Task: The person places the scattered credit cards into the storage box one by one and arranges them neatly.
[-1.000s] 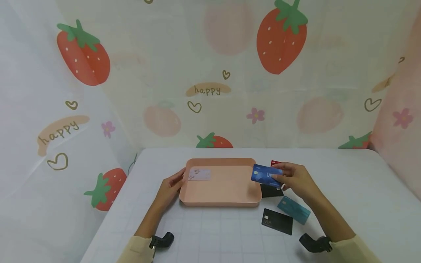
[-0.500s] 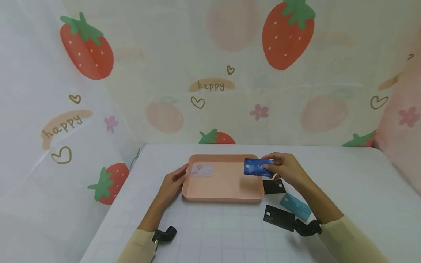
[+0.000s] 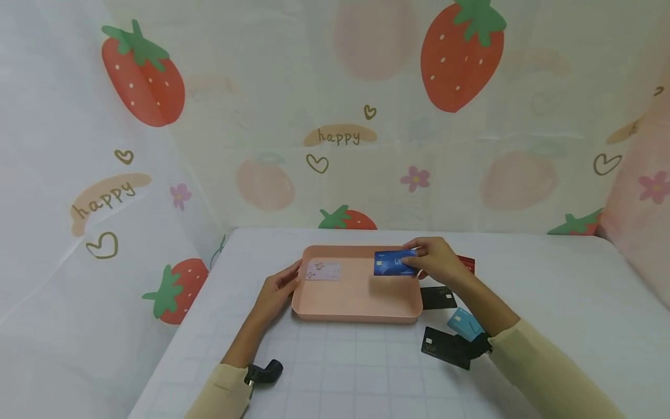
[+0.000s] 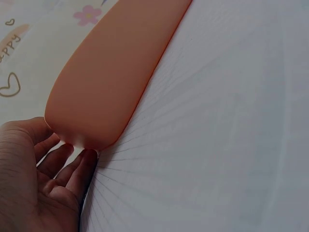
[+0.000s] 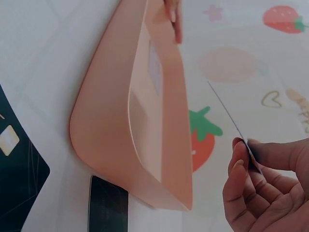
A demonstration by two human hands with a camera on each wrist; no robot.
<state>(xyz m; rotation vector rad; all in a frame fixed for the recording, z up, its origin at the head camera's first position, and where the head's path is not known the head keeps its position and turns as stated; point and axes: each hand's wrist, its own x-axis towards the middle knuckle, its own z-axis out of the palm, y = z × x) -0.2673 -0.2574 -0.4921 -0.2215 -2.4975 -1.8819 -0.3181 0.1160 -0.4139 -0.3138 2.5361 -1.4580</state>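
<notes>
My right hand point(image 3: 437, 260) pinches a blue VIP card point(image 3: 388, 263) between thumb and fingers, above the right part of the pink tray point(image 3: 356, 302). In the right wrist view this card point(image 5: 226, 107) appears edge-on, raised over the rim. My left hand point(image 3: 273, 295) holds the tray by its left end, one digit at the rim and the other fingers point(image 4: 79, 176) against the outer wall. Inside the tray at left lies a pale lilac card point(image 3: 323, 271) with a small floral print.
Right of the tray a black card point(image 3: 437, 298) lies close to its wall. A red card point(image 3: 467, 264), a teal card point(image 3: 463, 323) and a black VIP card point(image 3: 439, 344) lie around the right forearm, partly covered by it. A strawberry-patterned curtain point(image 3: 272, 87) hangs behind the table.
My right hand has carried the blue card leftward from the tray's right edge to above the tray's inside. The left hand stays at the tray's left end. The head view has tilted slightly.
</notes>
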